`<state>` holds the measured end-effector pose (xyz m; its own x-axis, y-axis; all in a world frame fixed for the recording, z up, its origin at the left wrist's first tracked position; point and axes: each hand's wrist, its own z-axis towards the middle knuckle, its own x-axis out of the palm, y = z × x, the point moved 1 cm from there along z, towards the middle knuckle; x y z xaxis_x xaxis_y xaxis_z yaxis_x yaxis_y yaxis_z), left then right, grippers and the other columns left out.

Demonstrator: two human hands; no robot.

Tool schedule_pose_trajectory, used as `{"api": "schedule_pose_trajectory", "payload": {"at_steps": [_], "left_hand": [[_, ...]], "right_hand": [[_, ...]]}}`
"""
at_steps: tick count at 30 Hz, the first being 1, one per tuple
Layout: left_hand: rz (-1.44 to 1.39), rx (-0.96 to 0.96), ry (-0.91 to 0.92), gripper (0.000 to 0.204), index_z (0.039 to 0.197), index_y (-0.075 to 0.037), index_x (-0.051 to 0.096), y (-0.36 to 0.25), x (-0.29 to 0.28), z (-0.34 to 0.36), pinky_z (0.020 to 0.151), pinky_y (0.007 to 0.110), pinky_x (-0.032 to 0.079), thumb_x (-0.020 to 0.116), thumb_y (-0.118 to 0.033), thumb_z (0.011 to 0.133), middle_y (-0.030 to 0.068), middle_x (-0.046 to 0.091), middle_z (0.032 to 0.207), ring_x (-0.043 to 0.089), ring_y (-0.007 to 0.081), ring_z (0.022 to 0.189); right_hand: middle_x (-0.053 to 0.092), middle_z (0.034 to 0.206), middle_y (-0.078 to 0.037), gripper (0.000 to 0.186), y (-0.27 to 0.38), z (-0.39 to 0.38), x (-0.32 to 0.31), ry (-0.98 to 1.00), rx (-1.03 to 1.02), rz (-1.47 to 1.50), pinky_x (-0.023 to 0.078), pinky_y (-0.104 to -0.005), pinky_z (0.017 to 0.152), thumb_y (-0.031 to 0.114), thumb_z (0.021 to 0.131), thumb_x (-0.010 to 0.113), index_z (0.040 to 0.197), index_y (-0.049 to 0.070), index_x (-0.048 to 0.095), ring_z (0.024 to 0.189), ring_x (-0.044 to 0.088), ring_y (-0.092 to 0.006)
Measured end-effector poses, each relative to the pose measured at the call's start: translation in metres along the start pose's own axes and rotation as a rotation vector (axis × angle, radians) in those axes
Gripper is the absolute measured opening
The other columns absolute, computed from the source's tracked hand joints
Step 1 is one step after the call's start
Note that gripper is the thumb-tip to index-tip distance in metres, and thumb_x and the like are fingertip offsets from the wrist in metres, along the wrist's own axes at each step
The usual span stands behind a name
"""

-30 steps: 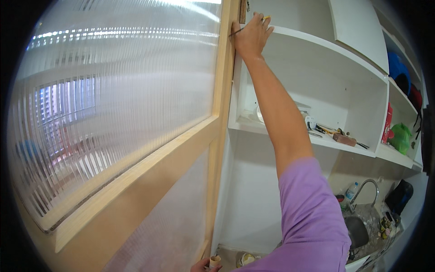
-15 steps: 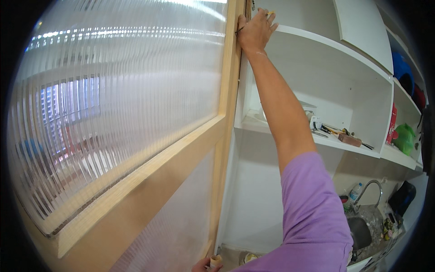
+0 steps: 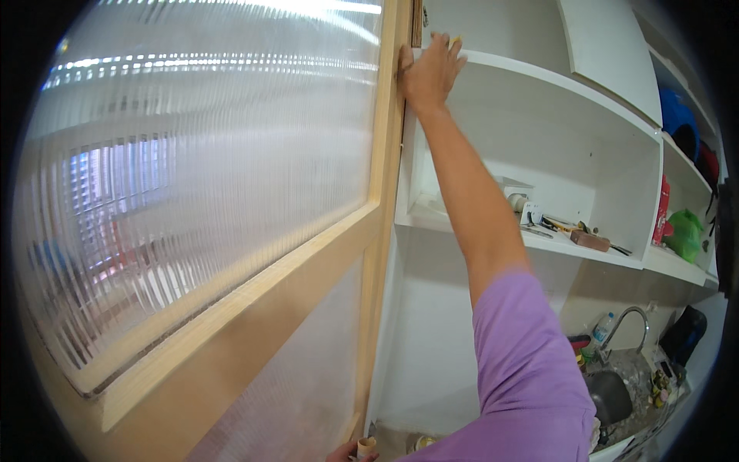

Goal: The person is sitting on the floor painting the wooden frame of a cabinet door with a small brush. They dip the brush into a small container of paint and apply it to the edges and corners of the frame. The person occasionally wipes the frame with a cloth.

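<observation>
My right hand (image 3: 428, 77) is raised against the upright edge of a pale wooden door frame (image 3: 375, 165), its thumb on the wood and its other fingers apart. A bit of something yellow (image 3: 456, 41) shows by its fingertips; the rest is hidden behind the hand. The frame holds a clear ribbed panel (image 3: 254, 131). At the bottom edge my left hand (image 3: 343, 453), only partly in view, is closed around a small tan hollow cylinder (image 3: 366, 445), beside the lower part of the frame.
White open shelves (image 3: 531, 115) stand right behind the arm. A brown block (image 3: 590, 240) and several small tools lie on the lower board. Farther right are a green bag (image 3: 683, 236), a sink (image 3: 610, 396) with a curved tap (image 3: 635, 312), and a plastic bottle (image 3: 603, 327).
My right hand has slid a little way down along the frame's edge, and the yellow bit moved with it. My left hand keeps its hold on the tan cylinder. The view has shifted slightly.
</observation>
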<state>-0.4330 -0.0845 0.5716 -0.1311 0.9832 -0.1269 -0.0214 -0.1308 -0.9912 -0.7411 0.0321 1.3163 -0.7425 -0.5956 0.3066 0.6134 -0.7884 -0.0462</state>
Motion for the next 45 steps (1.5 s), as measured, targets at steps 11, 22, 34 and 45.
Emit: {"api": "schedule_pose_trajectory", "payload": {"at_steps": [11, 22, 34, 45], "left_hand": [[0.106, 0.014, 0.093, 0.043, 0.135, -0.003, 0.069, -0.023, 0.002, -0.004, 0.073, 0.034, 0.055, 0.082, -0.014, 0.096, 0.0067, 0.076, 0.103, 0.069, 0.0171, 0.090], [-0.024, 0.062, 0.169, 0.049, 0.140, 0.002, 0.066, 0.002, 0.013, -0.001, 0.083, 0.036, 0.058, 0.082, -0.011, 0.096, 0.0118, 0.076, 0.116, 0.071, 0.0204, 0.101], [0.128, 0.029, 0.089, 0.043, 0.132, 0.001, 0.070, -0.015, 0.012, -0.010, 0.076, 0.035, 0.055, 0.084, -0.013, 0.094, 0.0095, 0.077, 0.106, 0.068, 0.0177, 0.092], [-0.115, -0.047, 0.078, 0.046, 0.132, 0.000, 0.071, -0.027, 0.009, -0.011, 0.071, 0.036, 0.053, 0.084, -0.026, 0.097, 0.0084, 0.077, 0.099, 0.067, 0.0171, 0.085]], "right_hand": [[0.051, 0.153, -0.028, 0.073, -0.008, 0.037, -0.002, 0.081, 0.021, -0.110, 0.016, -0.0666, 0.127, 0.037, 0.096, 0.073, 0.147, -0.009, 0.047, 0.155, 0.029, -0.0532], [0.043, 0.159, -0.037, 0.074, -0.006, 0.002, -0.015, 0.041, -0.011, -0.035, 0.012, -0.0658, 0.129, 0.030, 0.096, 0.071, 0.150, -0.012, 0.043, 0.157, 0.024, -0.0543], [0.043, 0.159, -0.037, 0.078, -0.002, 0.006, -0.019, 0.043, -0.013, -0.028, 0.011, -0.0661, 0.129, 0.034, 0.096, 0.071, 0.151, -0.012, 0.041, 0.158, 0.023, -0.0540], [0.045, 0.158, -0.036, 0.076, -0.003, -0.013, -0.011, 0.035, -0.060, -0.017, 0.012, -0.0654, 0.129, 0.036, 0.097, 0.071, 0.149, -0.013, 0.043, 0.157, 0.025, -0.0536]]}}
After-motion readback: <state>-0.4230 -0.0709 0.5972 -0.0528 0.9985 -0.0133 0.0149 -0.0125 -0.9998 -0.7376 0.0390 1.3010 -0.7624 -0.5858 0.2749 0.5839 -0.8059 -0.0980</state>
